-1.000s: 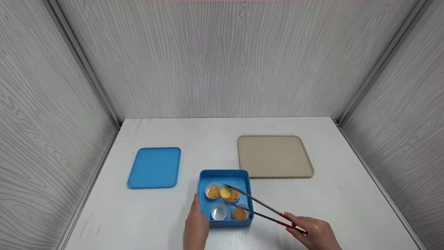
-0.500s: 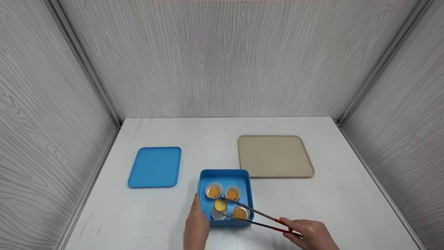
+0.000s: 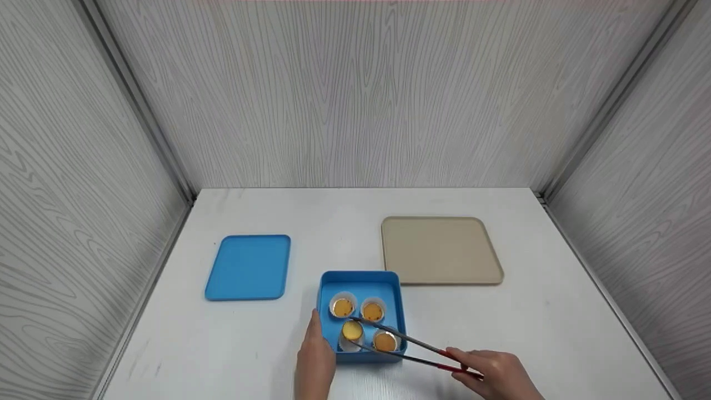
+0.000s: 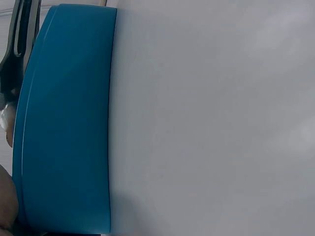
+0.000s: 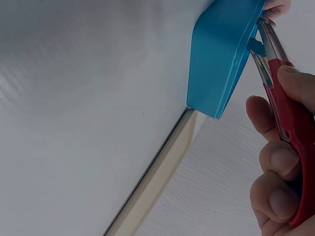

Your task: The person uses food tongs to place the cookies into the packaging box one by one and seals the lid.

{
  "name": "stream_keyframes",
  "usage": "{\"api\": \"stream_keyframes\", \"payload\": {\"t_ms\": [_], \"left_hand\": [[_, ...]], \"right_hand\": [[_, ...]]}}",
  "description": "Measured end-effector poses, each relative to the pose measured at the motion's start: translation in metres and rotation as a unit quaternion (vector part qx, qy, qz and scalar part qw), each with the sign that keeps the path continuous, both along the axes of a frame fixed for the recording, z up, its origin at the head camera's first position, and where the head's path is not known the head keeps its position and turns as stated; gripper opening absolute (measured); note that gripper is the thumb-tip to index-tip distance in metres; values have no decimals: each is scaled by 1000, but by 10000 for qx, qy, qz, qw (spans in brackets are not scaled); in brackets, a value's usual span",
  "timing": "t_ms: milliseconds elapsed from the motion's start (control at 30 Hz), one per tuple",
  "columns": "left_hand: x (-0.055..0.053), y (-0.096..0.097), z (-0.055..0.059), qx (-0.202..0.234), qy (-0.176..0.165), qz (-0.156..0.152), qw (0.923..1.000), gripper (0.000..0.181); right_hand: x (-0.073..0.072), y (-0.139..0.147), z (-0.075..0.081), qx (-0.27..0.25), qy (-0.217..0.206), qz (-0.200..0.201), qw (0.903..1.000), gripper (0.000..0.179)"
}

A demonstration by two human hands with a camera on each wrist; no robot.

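A square blue box [image 3: 375,279] stands on the table with several small clear cups inside. Round yellow-orange pieces sit in the cups at back left, back right and front right. Another round yellow piece [image 3: 352,330] lies between the tips of red-handled metal tongs [image 3: 414,343], over the front-left cup [image 3: 350,345]. My right hand [image 3: 497,373] grips the tongs by the handle, seen close in the right wrist view. My left hand [image 3: 315,358] rests against the box's left side with fingers extended; the left wrist view shows mostly the outer box wall [image 4: 69,118].
A flat blue square tray or lid [image 3: 248,268] lies at the left. Behind the box to the right is a beige rectangular tray [image 3: 441,250]. Grey wood-grained panels [image 3: 355,94] wall in the white table [image 3: 333,228] at back and sides.
The tongs have moved the round yellow piece from between the back cups to over the front-left cup. In the last half second it has barely shifted. My left hand stays in place.
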State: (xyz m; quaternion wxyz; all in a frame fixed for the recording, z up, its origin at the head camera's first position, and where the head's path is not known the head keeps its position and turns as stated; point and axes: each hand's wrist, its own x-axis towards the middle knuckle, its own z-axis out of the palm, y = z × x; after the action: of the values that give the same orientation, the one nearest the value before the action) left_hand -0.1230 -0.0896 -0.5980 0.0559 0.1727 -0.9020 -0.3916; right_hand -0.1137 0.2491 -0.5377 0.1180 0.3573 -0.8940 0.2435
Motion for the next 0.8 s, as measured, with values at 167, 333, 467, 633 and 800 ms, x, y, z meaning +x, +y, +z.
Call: {"api": "stream_keyframes", "payload": {"t_ms": [167, 333, 467, 633, 800], "left_hand": [[-1, 0, 0, 13, -69, -10, 10000, 62], [-2, 0, -1, 31, -98, -11, 9999, 62], [-2, 0, -1, 11, -155, -1, 9999, 61], [-2, 1, -1, -4, -214, 8, 9998, 60], [-2, 1, 0, 32, -243, -4, 9997, 60]], "right_hand": [[0, 0, 2, 57, -380, -41, 9993, 44], [0, 0, 1, 9, -493, -49, 9988, 42], [-1, 1, 1, -52, -446, -8, 9990, 43], [-1, 1, 0, -103, -372, 17, 9993, 45], [-1, 1, -1, -161, -337, -1, 9993, 43]]}}
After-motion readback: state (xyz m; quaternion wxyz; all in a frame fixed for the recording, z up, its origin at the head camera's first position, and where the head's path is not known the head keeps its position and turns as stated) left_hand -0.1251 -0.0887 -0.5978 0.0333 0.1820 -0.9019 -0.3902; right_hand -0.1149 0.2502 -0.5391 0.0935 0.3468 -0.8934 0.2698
